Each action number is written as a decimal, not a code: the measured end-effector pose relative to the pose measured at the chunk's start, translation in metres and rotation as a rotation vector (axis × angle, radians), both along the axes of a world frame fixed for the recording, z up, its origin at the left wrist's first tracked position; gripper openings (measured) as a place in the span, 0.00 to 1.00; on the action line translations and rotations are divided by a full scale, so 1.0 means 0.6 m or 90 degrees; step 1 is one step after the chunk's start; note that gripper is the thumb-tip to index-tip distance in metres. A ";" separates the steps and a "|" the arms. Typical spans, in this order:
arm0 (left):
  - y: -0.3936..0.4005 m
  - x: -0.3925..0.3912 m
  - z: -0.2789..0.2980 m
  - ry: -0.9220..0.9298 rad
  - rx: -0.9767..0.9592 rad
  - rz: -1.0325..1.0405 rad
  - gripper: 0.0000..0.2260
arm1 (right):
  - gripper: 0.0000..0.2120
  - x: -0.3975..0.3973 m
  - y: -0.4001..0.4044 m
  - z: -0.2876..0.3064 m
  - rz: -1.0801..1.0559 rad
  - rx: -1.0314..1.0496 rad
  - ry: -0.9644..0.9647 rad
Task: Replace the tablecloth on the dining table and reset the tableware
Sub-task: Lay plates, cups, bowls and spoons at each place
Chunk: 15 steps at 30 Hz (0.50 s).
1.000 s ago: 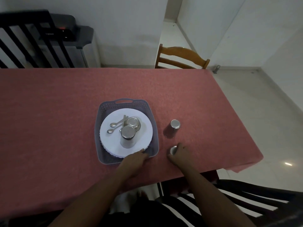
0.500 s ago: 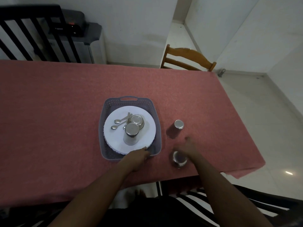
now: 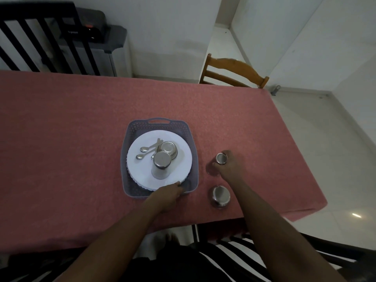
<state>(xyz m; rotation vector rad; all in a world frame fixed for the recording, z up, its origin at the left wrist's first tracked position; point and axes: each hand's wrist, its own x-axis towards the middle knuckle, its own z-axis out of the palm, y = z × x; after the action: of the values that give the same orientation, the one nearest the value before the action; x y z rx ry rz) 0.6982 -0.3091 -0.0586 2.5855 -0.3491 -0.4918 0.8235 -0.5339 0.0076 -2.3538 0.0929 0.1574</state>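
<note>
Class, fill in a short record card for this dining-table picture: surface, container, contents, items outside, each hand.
Surface: pink tablecloth
Container: grey basket
Contents: white plates, spoons, steel bowl, upturned tumbler
Outside: small steel bowl
Left hand: grips basket's near rim
Right hand: holds steel tumbler

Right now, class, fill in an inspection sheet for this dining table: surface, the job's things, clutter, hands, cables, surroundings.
Surface: pink tablecloth covers the table.
Job's things: grey basket holds stacked white plates, spoons, an upturned steel bowl and an upturned steel tumbler; second tumbler and second bowl stand on the cloth to its right.
Clutter: nothing seen.
Hands: left hand holds the basket's near rim; right hand grips the second tumbler.
Cables: nothing seen.
Surroundings: wooden chair far side, dark chair, grey cabinet.
</note>
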 end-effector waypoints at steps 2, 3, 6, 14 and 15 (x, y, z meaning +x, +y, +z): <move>0.004 0.002 -0.001 0.008 0.000 -0.011 0.11 | 0.21 -0.014 -0.005 -0.010 -0.007 -0.001 0.008; 0.004 0.003 0.000 0.007 0.001 -0.015 0.11 | 0.20 -0.022 -0.009 -0.015 -0.009 0.004 0.011; 0.005 0.004 0.000 0.008 -0.003 -0.011 0.11 | 0.21 -0.041 -0.015 -0.023 -0.012 0.002 -0.007; 0.016 -0.018 0.035 -0.049 -0.180 0.097 0.15 | 0.34 -0.028 -0.007 -0.005 0.033 -0.152 0.006; 0.026 -0.026 0.042 -0.081 -0.204 0.119 0.14 | 0.33 -0.023 0.001 0.003 0.038 -0.169 -0.088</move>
<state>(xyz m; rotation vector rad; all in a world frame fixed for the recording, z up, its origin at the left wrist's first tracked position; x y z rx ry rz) 0.6823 -0.2933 -0.0336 2.3124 -0.2054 -0.1864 0.8094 -0.5336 0.0097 -2.6253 -0.0254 0.0106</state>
